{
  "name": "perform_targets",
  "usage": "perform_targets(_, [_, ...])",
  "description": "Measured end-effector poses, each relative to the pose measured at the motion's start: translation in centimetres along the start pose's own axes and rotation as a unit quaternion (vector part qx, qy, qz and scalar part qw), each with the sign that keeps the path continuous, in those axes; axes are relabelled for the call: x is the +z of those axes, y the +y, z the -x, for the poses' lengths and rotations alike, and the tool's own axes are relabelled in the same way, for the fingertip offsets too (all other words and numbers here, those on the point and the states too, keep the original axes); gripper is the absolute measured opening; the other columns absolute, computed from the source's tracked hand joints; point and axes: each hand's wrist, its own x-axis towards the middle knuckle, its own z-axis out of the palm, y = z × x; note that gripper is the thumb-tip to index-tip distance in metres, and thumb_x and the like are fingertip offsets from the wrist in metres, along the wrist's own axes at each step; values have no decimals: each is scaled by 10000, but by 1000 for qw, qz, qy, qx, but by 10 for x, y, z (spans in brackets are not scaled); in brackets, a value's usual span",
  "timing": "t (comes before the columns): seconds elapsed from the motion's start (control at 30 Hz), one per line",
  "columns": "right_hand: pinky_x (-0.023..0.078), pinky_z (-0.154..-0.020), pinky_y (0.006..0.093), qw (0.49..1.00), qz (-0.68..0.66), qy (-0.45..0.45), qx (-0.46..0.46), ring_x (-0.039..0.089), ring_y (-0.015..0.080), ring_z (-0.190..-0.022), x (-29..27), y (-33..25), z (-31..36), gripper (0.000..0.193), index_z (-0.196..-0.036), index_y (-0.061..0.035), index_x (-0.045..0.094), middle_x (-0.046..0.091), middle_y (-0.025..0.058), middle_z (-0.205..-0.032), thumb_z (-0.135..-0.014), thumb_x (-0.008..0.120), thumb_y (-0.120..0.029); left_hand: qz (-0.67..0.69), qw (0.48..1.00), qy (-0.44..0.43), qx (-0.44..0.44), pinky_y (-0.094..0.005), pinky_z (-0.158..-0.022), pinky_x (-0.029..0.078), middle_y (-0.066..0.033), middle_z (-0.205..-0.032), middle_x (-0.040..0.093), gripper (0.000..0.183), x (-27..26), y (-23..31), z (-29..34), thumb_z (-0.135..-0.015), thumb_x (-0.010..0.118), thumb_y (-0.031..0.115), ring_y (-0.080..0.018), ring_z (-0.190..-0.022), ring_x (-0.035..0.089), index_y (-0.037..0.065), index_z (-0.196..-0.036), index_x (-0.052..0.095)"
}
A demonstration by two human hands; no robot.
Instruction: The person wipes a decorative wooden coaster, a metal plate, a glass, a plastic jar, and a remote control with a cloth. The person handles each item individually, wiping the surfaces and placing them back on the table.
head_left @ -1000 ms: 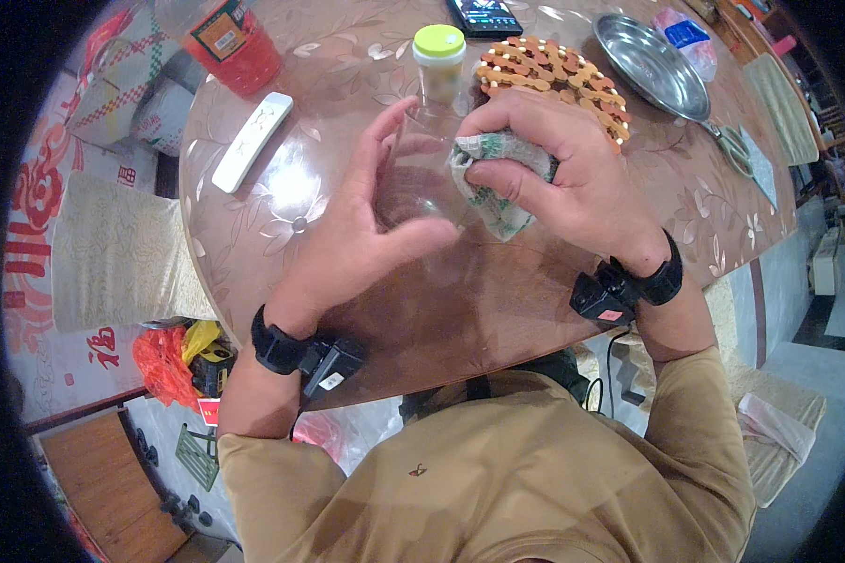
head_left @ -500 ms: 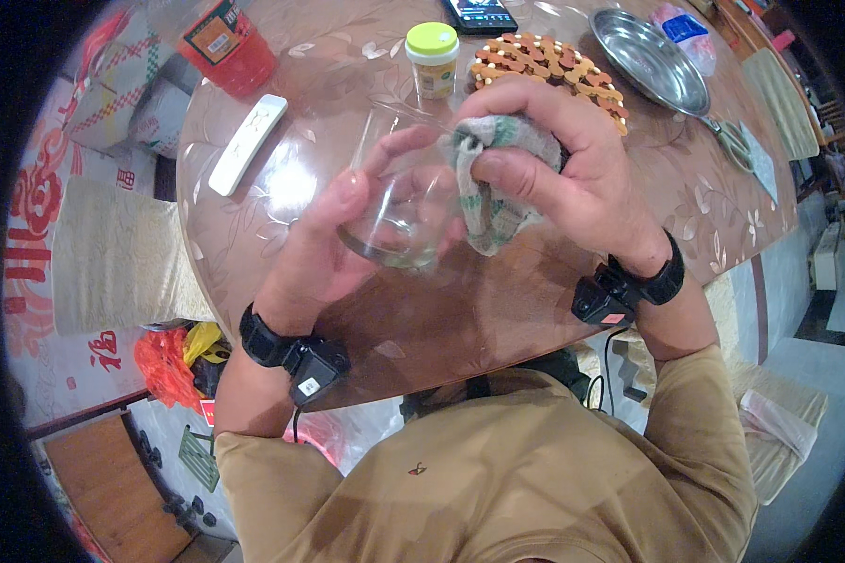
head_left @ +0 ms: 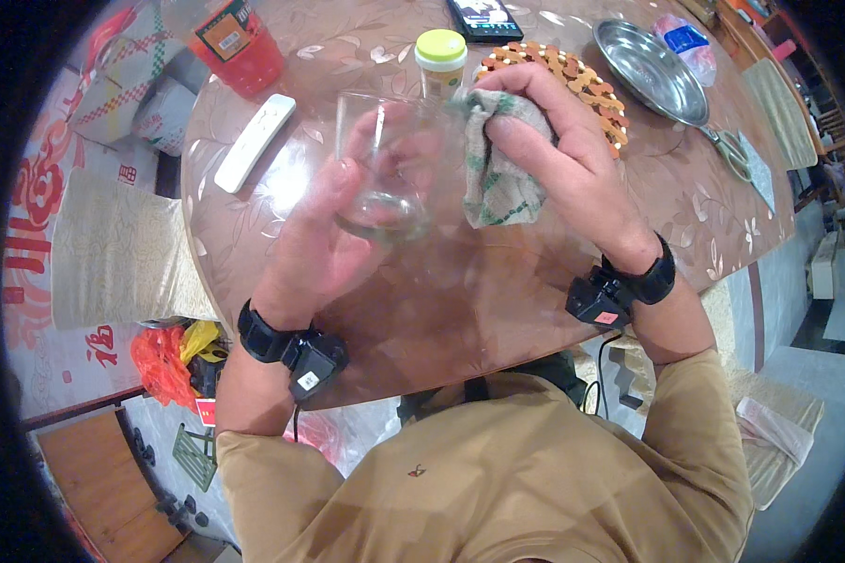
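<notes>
Biggest first: I have the brown flower-patterned table [head_left: 441, 319] filling most of the head view, with a fabric-covered chair [head_left: 122, 258] off its left edge. Wearer's tan T-shirt [head_left: 498, 460] is along the bottom.

On the table, far right: shallow steel dish [head_left: 650, 73], clear plastic bag with a blue label [head_left: 687, 45] just beside it. Far left: clear plastic container with red contents [head_left: 239, 58]. Bone-patterned orange-brown trivet [head_left: 599, 101] lies beyond the right hand [head_left: 573, 155], partly hidden by it.

Left hand [head_left: 324, 230] holds the clear glass [head_left: 388, 169], thumb on the near-left side, fingers seen through the wall. Glass is up over the table, mid-view, rim toward the far side. Right hand grips a bunched grey-and-green checked cloth [head_left: 507, 164], thumb over it. Cloth is just beside the glass, right side; I can't tell if they touch.

Smaller stuff: white slim case [head_left: 255, 144] left of the glass, black phone [head_left: 484, 19] at the far edge, yellow-green-lidded jar [head_left: 440, 54] between glass and phone, scissors [head_left: 732, 155] near the dish.
</notes>
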Motion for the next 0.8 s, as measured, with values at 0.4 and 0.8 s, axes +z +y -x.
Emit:
perform_targets(0.4, [491,-882,425,939,294,-135,-117,583,351,-1011,8,33,9,309,-1107,-53,606,581,151,-1054,-808,672,-95,-229,955,106,158,-353,-1050,392,-136,-1407,448,793,-8,24,-13,-823,716,97,-209,-1246,463,83,-1491,289])
perform_targets(0.8, [518,-850,417,935,265,-173,-161,612,335,-1005,21,31,13,273,-1054,-64,657,648,121,-1041,-786,620,-31,-492,839,177,151,-391,-1015,480,-156,-1394,480,906,-50,35,-81,-730,824,65,-270,-1258,498,59,-1464,293])
